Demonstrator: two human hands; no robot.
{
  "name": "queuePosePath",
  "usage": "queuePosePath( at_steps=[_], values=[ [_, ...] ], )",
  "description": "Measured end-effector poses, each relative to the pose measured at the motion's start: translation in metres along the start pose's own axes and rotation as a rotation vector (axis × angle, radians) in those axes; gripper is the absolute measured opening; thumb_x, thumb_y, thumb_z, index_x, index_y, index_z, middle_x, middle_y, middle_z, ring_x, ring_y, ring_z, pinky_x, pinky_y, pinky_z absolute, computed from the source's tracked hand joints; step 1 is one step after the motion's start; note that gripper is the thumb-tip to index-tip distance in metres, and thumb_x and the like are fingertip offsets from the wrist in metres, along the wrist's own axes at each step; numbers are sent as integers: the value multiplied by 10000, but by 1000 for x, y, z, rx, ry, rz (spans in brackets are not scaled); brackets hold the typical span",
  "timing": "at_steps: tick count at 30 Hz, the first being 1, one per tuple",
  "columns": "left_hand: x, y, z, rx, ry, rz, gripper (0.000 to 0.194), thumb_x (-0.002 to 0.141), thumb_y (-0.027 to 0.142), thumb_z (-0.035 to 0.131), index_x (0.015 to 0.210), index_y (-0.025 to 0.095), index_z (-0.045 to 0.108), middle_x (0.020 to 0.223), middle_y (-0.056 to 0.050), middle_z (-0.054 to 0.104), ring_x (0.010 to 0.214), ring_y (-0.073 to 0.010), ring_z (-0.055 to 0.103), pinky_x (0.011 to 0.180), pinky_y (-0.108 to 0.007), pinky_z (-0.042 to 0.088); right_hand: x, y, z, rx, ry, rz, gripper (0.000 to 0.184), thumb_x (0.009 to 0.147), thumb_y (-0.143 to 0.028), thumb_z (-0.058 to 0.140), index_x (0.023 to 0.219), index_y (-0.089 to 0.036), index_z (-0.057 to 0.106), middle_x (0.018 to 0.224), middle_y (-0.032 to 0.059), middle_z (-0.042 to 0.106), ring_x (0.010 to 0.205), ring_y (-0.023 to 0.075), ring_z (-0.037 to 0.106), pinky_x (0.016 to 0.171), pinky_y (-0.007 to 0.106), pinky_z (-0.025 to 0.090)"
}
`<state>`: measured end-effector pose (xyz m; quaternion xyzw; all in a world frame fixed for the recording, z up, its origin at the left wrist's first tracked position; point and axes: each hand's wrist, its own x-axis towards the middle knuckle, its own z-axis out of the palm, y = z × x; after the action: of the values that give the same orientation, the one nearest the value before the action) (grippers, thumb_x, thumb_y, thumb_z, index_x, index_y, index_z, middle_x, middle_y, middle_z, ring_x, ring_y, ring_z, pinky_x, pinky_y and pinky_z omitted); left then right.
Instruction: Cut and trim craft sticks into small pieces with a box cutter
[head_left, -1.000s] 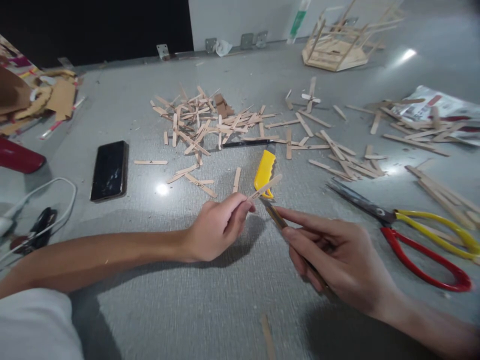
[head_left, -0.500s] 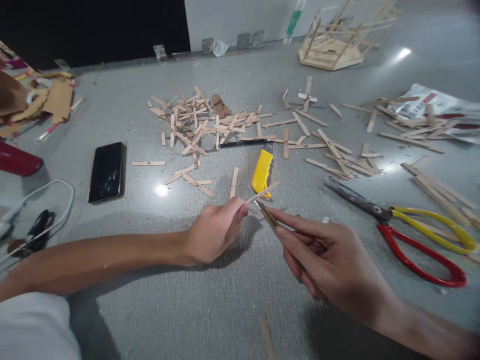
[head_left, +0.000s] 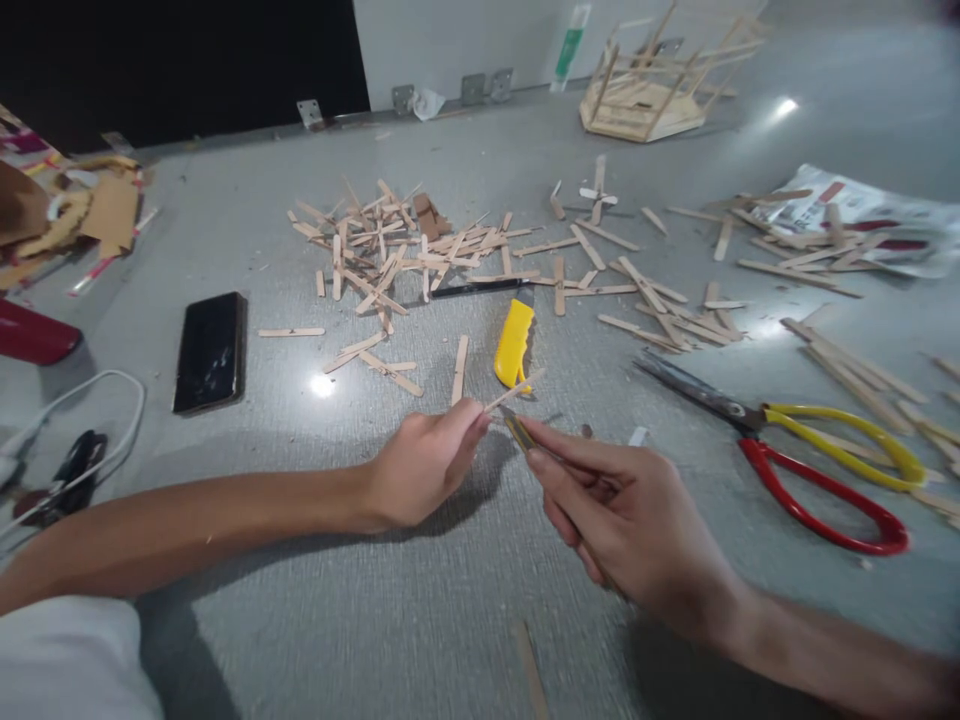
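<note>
One half-hidden stick is pinched in left hand, knife in right hand

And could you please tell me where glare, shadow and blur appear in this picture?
In the head view, glare marks the grey table right of the phone, shadow falls beneath the left hand, and the right forearm looks blurred.

left sleeve: plain white cloth | forearms: bare | hands: bare
</note>
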<state>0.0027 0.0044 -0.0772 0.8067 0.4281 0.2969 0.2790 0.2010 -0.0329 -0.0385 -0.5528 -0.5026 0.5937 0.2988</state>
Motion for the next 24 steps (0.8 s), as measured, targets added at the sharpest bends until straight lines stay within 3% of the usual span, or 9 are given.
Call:
queuePosePath(
  at_steps=[6,12,16,20,24],
  values=[
    [1,1,-2,-22,-12,9,352,1079,344,333,782,207,463,572,51,541,461,-78,481,484,-210,366,3,-9,-6,43,-52,91,584,943,-515,596,1419,-177,618,446,-91,434,276,62,354,265,168,280],
    [1,0,-2,-39,-22,21,330,1076,325,335,785,211,444,572,67,498,449,-73,442,489,-208,355,2,-13,-6,26,-43,105,555,935,-503,611,1378,-170,653,438,-92,436,283,61,361,287,171,284],
    [5,3,-4,-55,-42,4,316,1077,341,325,874,194,518,600,53,529,471,-85,473,511,-211,385,5,-19,-12,-42,-58,69,546,938,-502,601,1381,-186,654,450,-88,433,295,71,350,293,193,274],
    [10,6,-8,-68,-53,31,299,1065,328,366,1040,157,609,658,30,582,510,-91,496,535,-212,402,14,-23,-29,-351,-18,-184,395,931,-457,614,1235,-250,756,470,-65,442,387,78,317,359,211,267],
    [14,7,-12,-67,-61,23,392,1066,323,376,872,142,664,573,32,555,463,-78,471,502,-205,367,14,-27,-43,-738,23,-487,360,999,-350,526,1241,-208,753,475,-36,521,427,81,282,440,236,273]
  ],
)
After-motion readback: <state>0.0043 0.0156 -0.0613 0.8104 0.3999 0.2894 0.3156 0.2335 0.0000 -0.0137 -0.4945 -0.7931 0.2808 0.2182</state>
